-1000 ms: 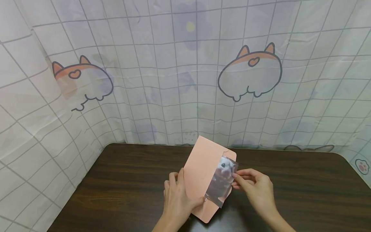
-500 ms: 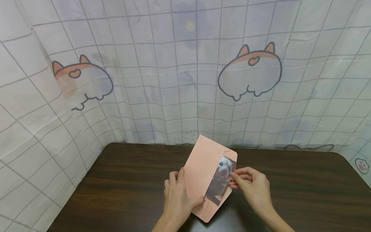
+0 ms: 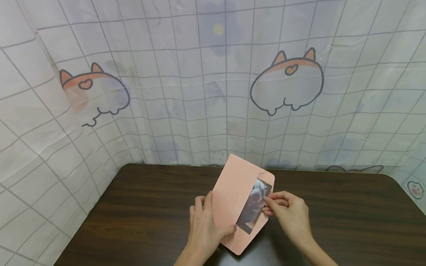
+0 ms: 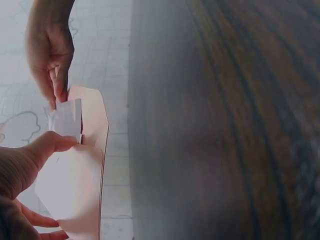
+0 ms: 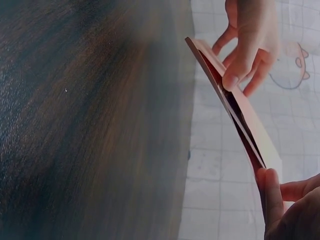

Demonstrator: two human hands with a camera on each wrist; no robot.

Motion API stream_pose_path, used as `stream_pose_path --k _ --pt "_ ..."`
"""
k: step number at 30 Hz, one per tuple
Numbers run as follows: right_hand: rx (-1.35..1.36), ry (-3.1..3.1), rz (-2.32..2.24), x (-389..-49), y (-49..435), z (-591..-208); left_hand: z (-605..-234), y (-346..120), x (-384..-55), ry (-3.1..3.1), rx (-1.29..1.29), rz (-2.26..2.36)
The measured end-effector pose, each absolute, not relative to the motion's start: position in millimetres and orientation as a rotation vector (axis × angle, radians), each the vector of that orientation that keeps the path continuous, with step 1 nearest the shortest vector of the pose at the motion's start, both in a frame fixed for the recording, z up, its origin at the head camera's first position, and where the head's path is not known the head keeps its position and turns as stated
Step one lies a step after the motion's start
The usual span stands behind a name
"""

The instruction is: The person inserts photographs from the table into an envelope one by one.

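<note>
A peach envelope [image 3: 231,190] is held tilted above the table, its flap folded out to the right. Partway into its opening sits a glossy card [image 3: 253,208] printed with a pale animal, its left part hidden inside. My left hand [image 3: 204,231] grips the envelope's lower left side, thumb on the front by the opening, fingers behind. Between thumb and fingers, my right hand [image 3: 293,218] pinches the card's outer edge. The left wrist view shows the card [image 4: 64,120] standing out of the envelope [image 4: 75,185]. Seen edge-on in the right wrist view, the envelope [image 5: 257,125] gapes along its opening.
A dark wood-grain table [image 3: 143,210] with rounded corners lies beneath both hands. Behind and to the left hangs a white gridded cloth [image 3: 186,85] printed with cartoon animals, meeting the table's back edge.
The card has slid left and slightly deeper into the envelope, with my right hand following it. The envelope and left hand have shifted very slightly right.
</note>
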State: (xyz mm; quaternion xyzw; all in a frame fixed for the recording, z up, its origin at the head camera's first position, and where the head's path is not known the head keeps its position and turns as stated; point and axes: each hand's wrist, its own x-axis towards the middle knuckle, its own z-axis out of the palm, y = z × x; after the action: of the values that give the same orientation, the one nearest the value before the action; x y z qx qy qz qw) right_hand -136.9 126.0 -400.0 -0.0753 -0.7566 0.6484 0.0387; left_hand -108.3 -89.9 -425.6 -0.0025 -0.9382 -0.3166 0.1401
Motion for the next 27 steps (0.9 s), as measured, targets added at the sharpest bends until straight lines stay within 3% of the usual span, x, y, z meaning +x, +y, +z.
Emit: stream_pose_path --k 27 --pt "-0.274 -2.166 2.140 -137 114 -407 -427 -90 -106 -2.723 -0.128 -1.011"
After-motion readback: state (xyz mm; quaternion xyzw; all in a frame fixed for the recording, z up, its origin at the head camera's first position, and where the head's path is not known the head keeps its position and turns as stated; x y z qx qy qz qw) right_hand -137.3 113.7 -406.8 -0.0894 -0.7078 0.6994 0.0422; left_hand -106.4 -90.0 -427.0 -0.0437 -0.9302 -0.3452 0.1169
